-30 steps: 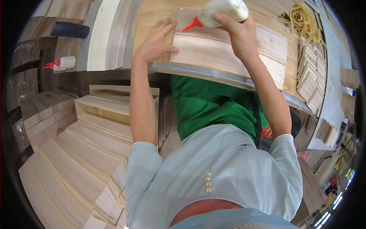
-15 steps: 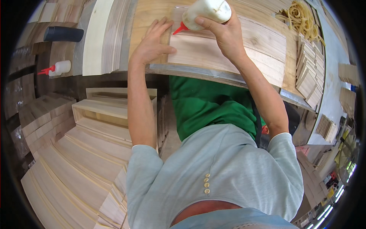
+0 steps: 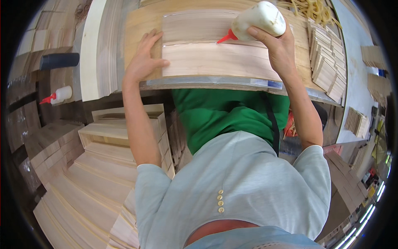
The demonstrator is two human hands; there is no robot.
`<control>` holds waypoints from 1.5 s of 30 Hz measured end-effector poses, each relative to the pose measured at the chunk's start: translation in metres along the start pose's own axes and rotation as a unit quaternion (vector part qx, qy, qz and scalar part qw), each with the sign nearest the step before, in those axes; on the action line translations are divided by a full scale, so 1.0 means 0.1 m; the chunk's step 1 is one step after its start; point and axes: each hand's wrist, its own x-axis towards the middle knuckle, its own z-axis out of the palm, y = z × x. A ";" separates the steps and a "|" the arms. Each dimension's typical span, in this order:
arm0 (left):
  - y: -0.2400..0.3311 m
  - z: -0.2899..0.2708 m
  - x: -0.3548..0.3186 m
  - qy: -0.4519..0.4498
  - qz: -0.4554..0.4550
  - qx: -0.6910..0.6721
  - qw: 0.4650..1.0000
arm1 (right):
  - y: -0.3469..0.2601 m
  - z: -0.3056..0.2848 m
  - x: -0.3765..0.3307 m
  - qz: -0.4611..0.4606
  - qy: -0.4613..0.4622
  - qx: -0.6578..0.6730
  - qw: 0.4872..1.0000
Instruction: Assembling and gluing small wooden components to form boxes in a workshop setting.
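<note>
My right hand (image 3: 281,50) is wrapped round a white glue bottle (image 3: 260,20), tipped so that its red nozzle (image 3: 226,37) points down to the left. The nozzle tip is at the line between two pale boards, a near one (image 3: 211,61) and a far one (image 3: 199,28). A thin, shiny whitish line runs along that seam to the left of the tip. My left hand (image 3: 143,59) lies with fingers apart at the boards' left ends, thumb on or against the near board. Beneath them is a yellower wooden base board (image 3: 134,25).
To the left stand a stack of long strips (image 3: 108,50), a dark cylinder (image 3: 60,61) and a smaller red-tipped bottle (image 3: 62,94). Small wood pieces (image 3: 327,58) and tan bands (image 3: 317,10) lie on the right. Stacked wooden frames (image 3: 95,166) fill the lower left, below the bench edge.
The bottle and my right hand have moved right along the boards, the nozzle tip following the seam from near the left end toward the middle. My left hand remains at the left ends.
</note>
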 end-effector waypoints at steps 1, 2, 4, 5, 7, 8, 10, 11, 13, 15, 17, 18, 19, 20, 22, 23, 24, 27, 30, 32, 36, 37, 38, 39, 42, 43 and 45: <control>0.01 -0.02 -0.02 -0.002 0.003 0.000 1.000 | -0.03 -0.08 -0.02 0.001 -0.004 -0.004 1.000; 0.02 -0.02 -0.01 -0.005 0.001 0.001 1.000 | -0.05 -0.20 -0.04 0.003 -0.003 -0.012 1.000; 0.04 -0.03 -0.01 -0.014 0.006 -0.002 1.000 | -0.05 -0.42 -0.09 -0.003 0.013 -0.005 1.000; 0.05 -0.02 0.00 -0.016 -0.001 0.001 1.000 | -0.05 -0.54 -0.12 -0.010 0.023 0.005 1.000; 0.04 -0.04 0.00 -0.023 -0.002 -0.002 1.000 | -0.06 -0.78 -0.17 -0.002 0.039 -0.010 0.999; 0.02 -0.05 -0.01 -0.021 -0.002 -0.001 1.000 | -0.06 -0.89 -0.18 0.004 0.046 -0.018 0.999; 0.02 -0.05 -0.01 -0.023 0.002 -0.010 1.000 | -0.09 -1.12 -0.23 0.003 0.058 -0.027 0.998; 0.05 -0.08 -0.01 -0.024 -0.008 -0.010 1.000 | -0.11 -1.22 -0.26 0.002 0.067 -0.023 0.997; 0.12 -0.07 0.00 -0.030 -0.013 -0.011 0.999 | -0.15 -1.44 -0.30 -0.005 0.077 -0.055 0.995; 0.19 -0.07 0.01 -0.028 -0.043 -0.008 0.999 | -0.17 -1.61 -0.32 -0.012 0.090 -0.081 0.993; 0.29 -0.05 0.01 -0.032 -0.052 -0.015 0.998 | -0.23 -1.73 -0.34 -0.017 0.103 -0.092 0.990; 0.33 -0.05 0.02 -0.032 -0.066 -0.022 0.997 | -0.27 -1.75 -0.36 -0.007 0.106 -0.113 0.988; 0.33 -0.05 0.01 -0.035 -0.062 -0.021 0.997 | -0.28 -1.77 -0.36 -0.007 0.111 -0.114 0.987; 0.30 -0.06 0.00 -0.032 -0.060 -0.024 0.997 | -0.28 -1.80 -0.35 -0.010 0.116 -0.131 0.985; 0.26 -0.06 0.00 -0.029 -0.055 -0.026 0.998 | -0.31 -1.85 -0.36 -0.015 0.123 -0.148 0.981; 0.25 -0.07 0.00 -0.031 -0.053 -0.009 0.998 | -0.33 -1.88 -0.38 -0.008 0.132 -0.121 0.984; 0.24 -0.07 0.00 -0.033 -0.052 0.008 0.998 | -0.36 -1.91 -0.40 -0.002 0.141 -0.094 0.986; 0.20 -0.07 -0.03 -0.006 -0.009 0.040 0.999 | -0.46 -1.94 -0.47 -0.001 0.160 0.100 0.982; 0.71 0.12 0.05 0.010 0.028 0.069 0.997 | -0.35 -1.97 -0.55 -0.005 0.192 0.187 0.963; 0.94 0.38 0.16 -0.019 0.087 0.089 0.992 | -0.25 -1.98 -0.56 -0.004 0.204 0.232 0.951; 1.39 0.71 0.42 -0.101 0.192 0.142 0.966 | -0.13 -1.91 -0.50 0.000 0.232 0.276 0.933; 1.45 0.75 0.47 -0.107 0.201 0.148 0.962 | -0.12 -1.88 -0.46 -0.001 0.241 0.283 0.928; 1.49 0.80 0.51 -0.118 0.199 0.159 0.960 | -0.13 -1.86 -0.40 -0.031 0.243 0.278 0.929; 1.51 0.82 0.55 -0.130 0.197 0.170 0.957 | -0.15 -1.82 -0.38 -0.036 0.253 0.280 0.925; 1.51 0.84 0.57 -0.156 0.161 0.174 0.959 | -0.27 -1.63 -0.17 0.006 0.327 0.254 0.910; 1.51 0.85 0.58 -0.158 0.164 0.174 0.958 | -0.29 -1.55 -0.12 0.006 0.331 0.253 0.909; 1.50 0.85 0.58 -0.161 0.150 0.174 0.960 | -0.36 -1.45 -0.02 0.000 0.370 0.272 0.888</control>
